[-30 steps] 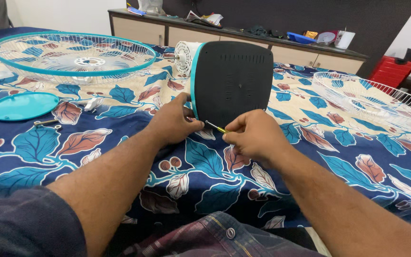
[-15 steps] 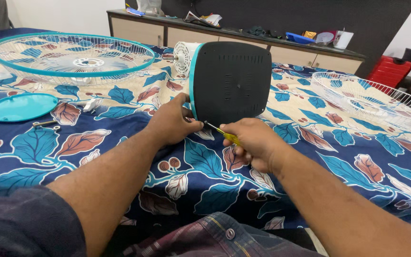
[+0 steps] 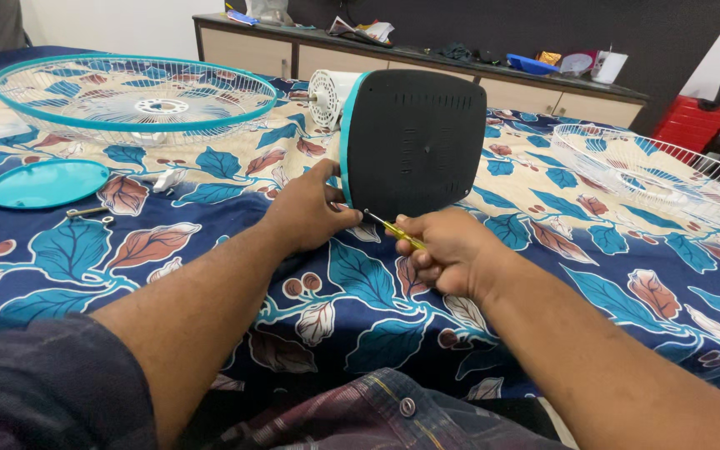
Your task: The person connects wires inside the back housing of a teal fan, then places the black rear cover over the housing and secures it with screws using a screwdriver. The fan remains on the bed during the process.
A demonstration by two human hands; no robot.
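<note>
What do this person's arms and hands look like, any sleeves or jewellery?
Both forearms are bare. The left arm shows a dark grey sleeve pushed up near the elbow. The left hand and right hand wear no gloves; no rings or watch are visible.

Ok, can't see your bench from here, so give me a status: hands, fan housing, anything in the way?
Left hand steadying black fan housing. Right hand gripping yellow screwdriver, tip at housing's lower corner. Nothing blocking.
</note>
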